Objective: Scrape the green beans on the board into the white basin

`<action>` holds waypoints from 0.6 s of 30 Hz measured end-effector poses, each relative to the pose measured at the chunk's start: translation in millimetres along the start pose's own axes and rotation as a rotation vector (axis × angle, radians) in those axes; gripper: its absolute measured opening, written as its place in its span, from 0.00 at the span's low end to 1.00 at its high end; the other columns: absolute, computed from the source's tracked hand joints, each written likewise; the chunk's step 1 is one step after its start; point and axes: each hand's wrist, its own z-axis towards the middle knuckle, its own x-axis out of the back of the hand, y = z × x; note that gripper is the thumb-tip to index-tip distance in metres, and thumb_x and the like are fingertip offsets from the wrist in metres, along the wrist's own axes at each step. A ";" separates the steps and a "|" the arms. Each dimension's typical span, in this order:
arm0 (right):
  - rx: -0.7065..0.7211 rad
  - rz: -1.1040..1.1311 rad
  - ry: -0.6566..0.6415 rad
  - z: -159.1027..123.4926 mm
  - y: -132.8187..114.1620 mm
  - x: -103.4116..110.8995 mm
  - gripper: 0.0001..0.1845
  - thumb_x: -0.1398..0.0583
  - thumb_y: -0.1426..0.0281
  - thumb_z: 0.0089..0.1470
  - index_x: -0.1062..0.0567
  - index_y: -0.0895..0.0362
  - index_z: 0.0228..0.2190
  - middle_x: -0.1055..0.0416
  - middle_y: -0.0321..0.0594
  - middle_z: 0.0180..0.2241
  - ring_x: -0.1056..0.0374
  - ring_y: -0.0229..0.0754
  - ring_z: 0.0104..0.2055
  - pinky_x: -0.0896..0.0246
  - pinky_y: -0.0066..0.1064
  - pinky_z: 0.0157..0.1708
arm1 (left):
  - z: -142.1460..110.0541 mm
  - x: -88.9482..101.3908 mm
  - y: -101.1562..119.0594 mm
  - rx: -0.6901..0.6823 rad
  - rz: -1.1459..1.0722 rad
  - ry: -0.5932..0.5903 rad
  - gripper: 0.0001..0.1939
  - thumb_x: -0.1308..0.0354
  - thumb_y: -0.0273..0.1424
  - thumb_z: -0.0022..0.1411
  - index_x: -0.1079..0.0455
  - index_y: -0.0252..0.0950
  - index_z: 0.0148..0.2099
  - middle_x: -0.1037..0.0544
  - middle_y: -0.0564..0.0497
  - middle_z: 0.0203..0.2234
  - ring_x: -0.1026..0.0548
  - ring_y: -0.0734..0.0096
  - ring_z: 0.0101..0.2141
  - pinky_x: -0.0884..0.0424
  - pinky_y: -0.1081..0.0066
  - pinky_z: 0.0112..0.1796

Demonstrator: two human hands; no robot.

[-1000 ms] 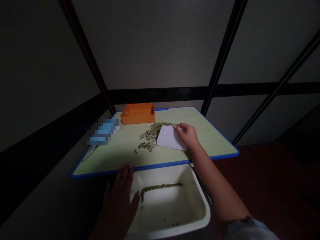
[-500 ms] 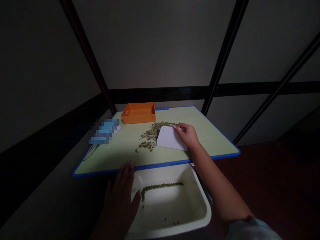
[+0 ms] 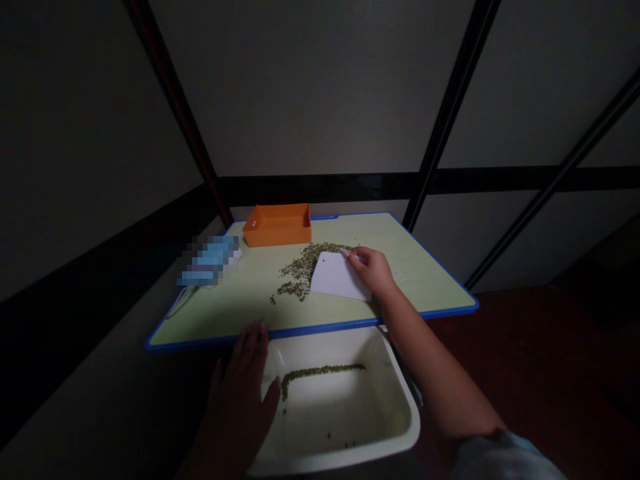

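Note:
A flat white scraper (image 3: pixel 340 277) with a small hole near one corner is pinched along its far right edge by my right hand (image 3: pixel 373 268). It leans low over the table, beside a scattered patch of small green beans or seeds (image 3: pixel 303 267) on its left and far side. My left hand (image 3: pixel 243 390) is spread, fingers extended, at the left side of a white plastic basin (image 3: pixel 413 427) under the table's near edge. More of the green grains lie in a line along the basin's far and left inner edges, with a few loose ones near the front.
An orange open box (image 3: pixel 277 233) stands at the back left of the pale table (image 3: pixel 420 267), which has a blue rim. A blurred-out blue object (image 3: pixel 210 260) with a white cable lies at the left edge. Panelled walls rise behind and to the left.
The scraper and my right hand have shifted very slightly left, toward the grains. My left hand stays at the basin.

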 end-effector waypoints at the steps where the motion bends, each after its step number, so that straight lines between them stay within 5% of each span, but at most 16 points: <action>1: 0.001 0.001 -0.001 0.0 -0.2 -0.2 0.19 0.45 0.56 0.52 0.25 0.57 0.26 0.30 0.38 0.22 0.39 0.38 0.26 0.49 0.27 0.26 | 0.2 -0.6 -0.3 0.001 0.000 0.001 0.31 0.65 0.34 0.61 0.62 0.37 0.67 0.59 0.50 0.67 0.61 0.65 0.66 0.51 0.47 0.60; 18: 0.011 0.026 -0.048 -0.2 2.7 -2.2 0.19 0.45 0.55 0.52 0.25 0.58 0.25 0.30 0.39 0.22 0.39 0.39 0.25 0.51 0.28 0.25 | -0.8 -3.5 -1.2 -0.016 -0.027 0.042 0.31 0.63 0.34 0.61 0.62 0.38 0.67 0.57 0.50 0.67 0.59 0.63 0.66 0.51 0.47 0.60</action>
